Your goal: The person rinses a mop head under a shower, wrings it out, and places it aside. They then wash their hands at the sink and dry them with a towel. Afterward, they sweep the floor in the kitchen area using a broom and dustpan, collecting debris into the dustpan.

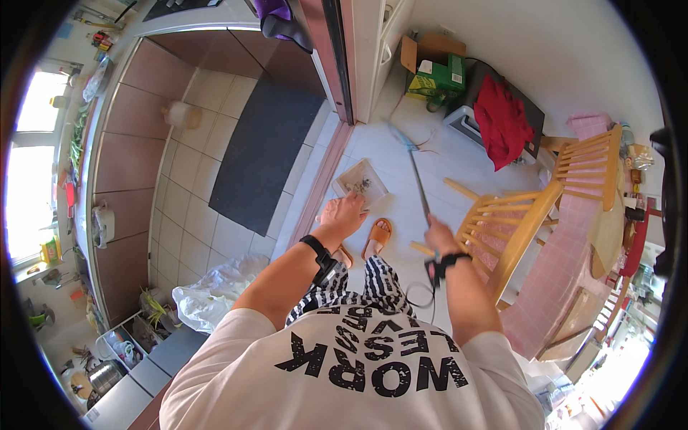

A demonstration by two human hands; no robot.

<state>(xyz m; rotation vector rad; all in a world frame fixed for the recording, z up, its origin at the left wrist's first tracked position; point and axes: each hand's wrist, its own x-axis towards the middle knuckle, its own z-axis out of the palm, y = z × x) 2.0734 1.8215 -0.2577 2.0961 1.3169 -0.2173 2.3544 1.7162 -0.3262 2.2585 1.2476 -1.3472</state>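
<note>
In my left hand (344, 214) is a pale plastic dustpan (378, 194), held by its near side just above the floor or on it; I cannot tell which. Grey-brown debris (363, 184) lies inside the pan. My right hand (440, 235) grips the grey stick of a broom (419, 180), which slants away from me across the floor. Its light blue head (400, 135) is blurred, out beyond the dustpan. Thin reddish strands (428, 144) trail beside the broom head.
A pink door track (317, 183) runs left of the dustpan, with a dark mat (269, 156) past it. Wooden chairs (500, 228) stand close to my right arm. Farther off are a green carton (438, 75) and a red cloth (502, 121). A white plastic bag (209, 295) lies left.
</note>
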